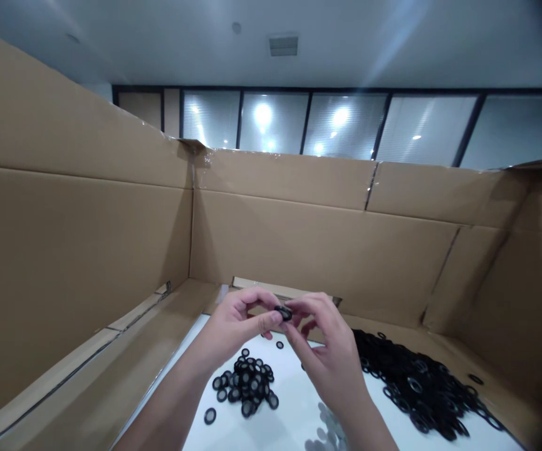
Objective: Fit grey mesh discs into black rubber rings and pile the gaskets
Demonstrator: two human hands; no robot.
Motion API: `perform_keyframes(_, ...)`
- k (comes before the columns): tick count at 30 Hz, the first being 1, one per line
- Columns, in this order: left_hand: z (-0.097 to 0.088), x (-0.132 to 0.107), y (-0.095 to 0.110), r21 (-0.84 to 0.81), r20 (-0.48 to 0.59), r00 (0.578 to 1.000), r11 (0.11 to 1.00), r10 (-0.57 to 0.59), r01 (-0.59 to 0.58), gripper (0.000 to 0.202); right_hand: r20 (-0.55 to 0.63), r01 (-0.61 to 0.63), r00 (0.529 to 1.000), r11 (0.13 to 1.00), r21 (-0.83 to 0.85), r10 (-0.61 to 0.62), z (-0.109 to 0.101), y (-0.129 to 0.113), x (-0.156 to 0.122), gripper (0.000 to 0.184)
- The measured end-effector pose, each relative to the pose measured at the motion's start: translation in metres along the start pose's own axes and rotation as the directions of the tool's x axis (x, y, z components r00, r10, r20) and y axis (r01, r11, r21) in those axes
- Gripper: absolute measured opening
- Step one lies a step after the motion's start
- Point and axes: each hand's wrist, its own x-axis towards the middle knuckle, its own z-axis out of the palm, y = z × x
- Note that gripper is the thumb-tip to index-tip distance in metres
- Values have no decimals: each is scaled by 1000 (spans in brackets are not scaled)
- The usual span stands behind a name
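Observation:
My left hand (pixel 235 326) and my right hand (pixel 329 347) meet above a white work surface (pixel 294 407), both pinching one small black ring (pixel 283 312) between fingertips. Below the left hand lies a small pile of black rings with mesh centres (pixel 247 381). To the right spreads a large heap of plain black rings (pixel 414 379). A few small silvery discs (pixel 324 429) lie near my right wrist.
Tall brown cardboard walls (pixel 294 238) enclose the surface on the left, back and right. Cardboard flaps (pixel 125 332) lie flat along the left edge. Behind the walls are frosted office windows (pixel 336 122) and a ceiling vent.

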Motion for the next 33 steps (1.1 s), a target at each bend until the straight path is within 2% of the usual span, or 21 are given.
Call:
perform_keyframes(6,-4,-2,3,117,-95,982,982,163,-151,5,-152,123,979,989,-81,-135,0,-4,-1,11)
perform_keyframes(12,-2,-5,2,69,-118,992,997,48,-40,22,-195,182,958,973,-142,-208,0,-3,-2,14)
perform_keyframes(17,-3,-5,-1,-22,-78,996,999,47,-49,27,-210,215,946,962,-167,-248,1,-3,-4,15)
perform_keyframes(24,-3,-3,-5,-129,-20,997,989,75,-77,28,-191,233,946,958,-165,-263,1,-2,-6,19)
perform_keyframes(33,2,-4,-3,-135,60,998,991,24,-16,14,-162,242,951,959,-146,-264,2,-7,-8,27)
